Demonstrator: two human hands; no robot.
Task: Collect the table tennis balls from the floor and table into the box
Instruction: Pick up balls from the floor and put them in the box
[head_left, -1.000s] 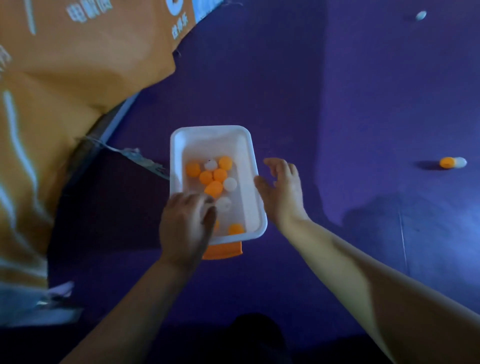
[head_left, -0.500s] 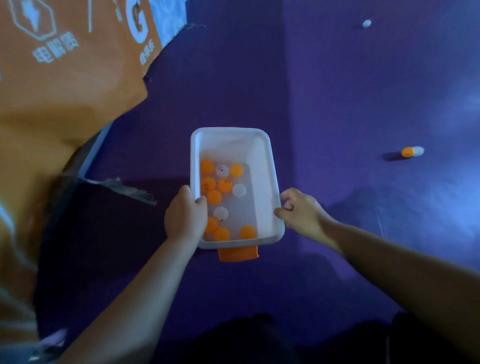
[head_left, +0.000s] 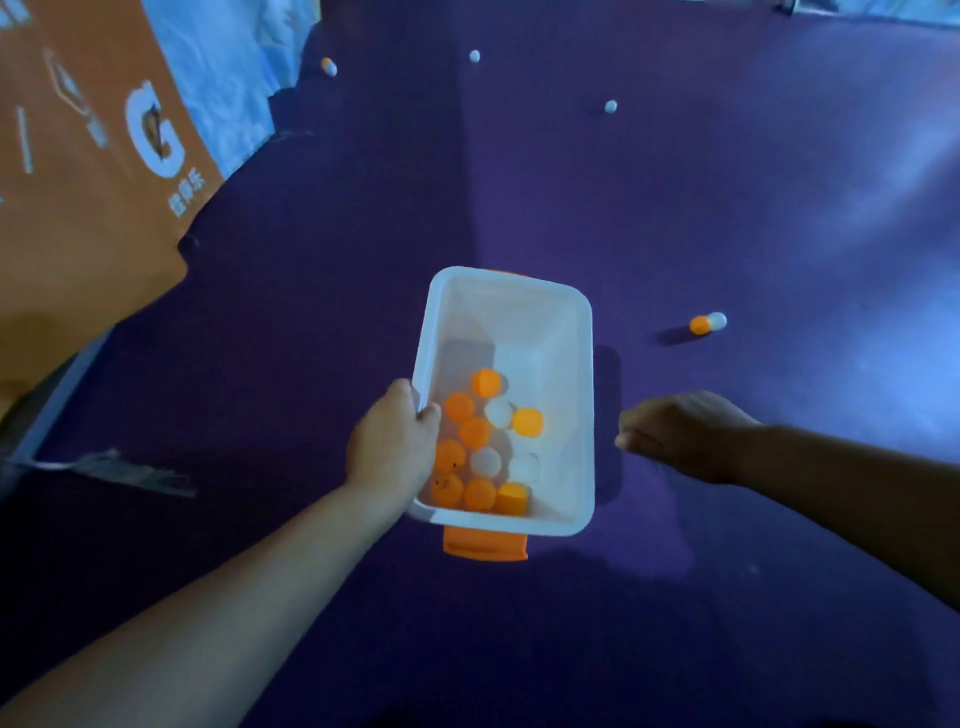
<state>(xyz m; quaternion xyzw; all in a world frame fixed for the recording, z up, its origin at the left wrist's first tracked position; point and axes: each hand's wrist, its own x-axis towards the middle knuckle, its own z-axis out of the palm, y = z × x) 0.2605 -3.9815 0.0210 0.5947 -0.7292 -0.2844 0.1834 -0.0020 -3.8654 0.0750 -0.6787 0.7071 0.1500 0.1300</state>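
A white plastic box (head_left: 582, 374) with an orange latch (head_left: 485, 545) is held over the purple floor. It contains several orange and white table tennis balls (head_left: 475, 431). My left hand (head_left: 392, 447) grips the box's left rim, thumb inside. My right hand (head_left: 675, 434) hangs just right of the box, apart from it, fingers loosely curled and holding nothing. An orange ball (head_left: 699, 325) and a white ball (head_left: 718, 320) lie touching on the floor to the right. Farther away lie a white ball (head_left: 610, 107), another white ball (head_left: 474, 56) and an orange-and-white pair (head_left: 329, 66).
An orange banner barrier (head_left: 88, 171) with white lettering stands along the left side. A torn grey strip (head_left: 119, 470) lies on the floor at its foot. The purple floor (head_left: 779, 208) stretches ahead and to the right.
My right hand has let go of the box's right rim and moved off to the right. The box has risen and shifted forward in my left hand, and more distant balls have come into view.
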